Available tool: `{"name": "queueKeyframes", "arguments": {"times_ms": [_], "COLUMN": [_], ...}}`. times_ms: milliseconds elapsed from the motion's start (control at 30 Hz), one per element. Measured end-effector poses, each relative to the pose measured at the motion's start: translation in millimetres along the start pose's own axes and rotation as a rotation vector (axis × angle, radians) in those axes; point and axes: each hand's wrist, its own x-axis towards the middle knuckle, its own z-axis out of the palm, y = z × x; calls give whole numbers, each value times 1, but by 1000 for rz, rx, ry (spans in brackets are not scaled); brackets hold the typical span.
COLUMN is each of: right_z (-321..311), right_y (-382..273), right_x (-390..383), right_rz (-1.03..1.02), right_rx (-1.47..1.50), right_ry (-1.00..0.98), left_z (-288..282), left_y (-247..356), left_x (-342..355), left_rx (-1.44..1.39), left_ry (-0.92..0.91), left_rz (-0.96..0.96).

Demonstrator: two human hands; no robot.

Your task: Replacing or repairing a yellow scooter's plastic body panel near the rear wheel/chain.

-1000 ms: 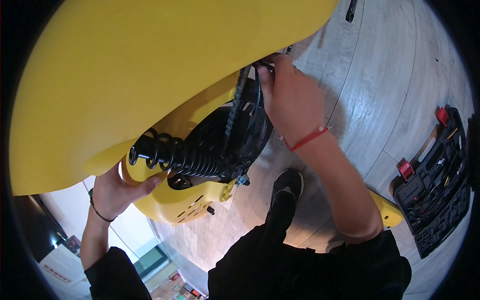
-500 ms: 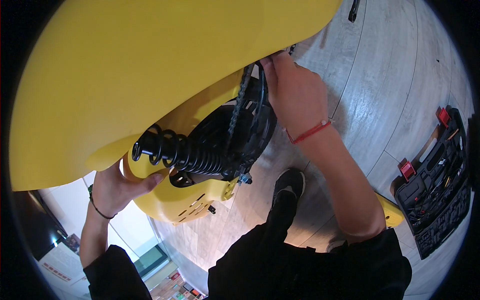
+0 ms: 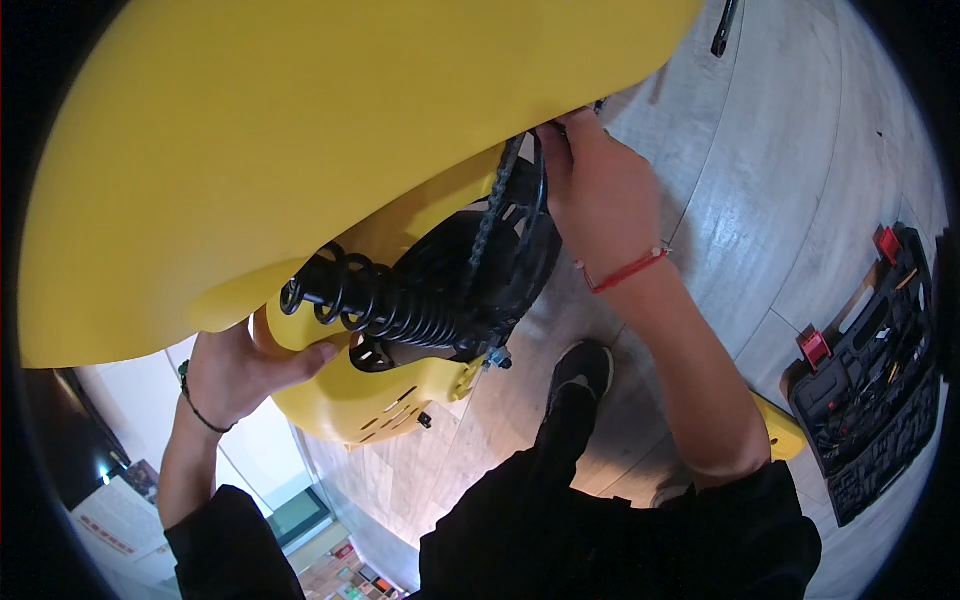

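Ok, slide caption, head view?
Left hand on slotted yellow cover beside black coil spring, right hand at curved yellow panel

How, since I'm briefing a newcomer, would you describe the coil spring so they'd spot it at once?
Start at the big yellow panel filling the upper left. Below its edge, up and right of the person's left hand, the black coil spring slants down rightward. Thick round coils set it apart from the chain, a narrow linked strip.

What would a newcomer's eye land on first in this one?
The big yellow body panel filling the upper left. Below its edge, a black coil-spring shock absorber shows between the left hand and the right hand. At far right, an open black tool case lies on the gray plank floor.
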Motion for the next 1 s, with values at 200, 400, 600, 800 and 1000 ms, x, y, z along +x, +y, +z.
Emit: {"name": "queueKeyframes", "arguments": {"times_ms": [200, 400, 600, 800, 1000], "right_z": [-6, -3, -1, -4, -1], "right_y": [-2, -5, -2, -4, -2], "right_x": [3, 5, 2, 3, 4], "right_rz": [-23, 7, 7, -27, -108], "right_rx": [-55, -123, 1, -57, -102], "right_ry": [-34, -60, -9, 13, 56], "left_z": [-6, -6, -6, -6, -9], "left_y": [10, 8, 15, 11, 14], "left_x": [0, 0, 1, -2, 0], "left_rx": [35, 20, 3, 28, 57], "left_ry": [-19, -29, -46, -9, -25], "left_rz": [-45, -32, -86, -81, -113]}}
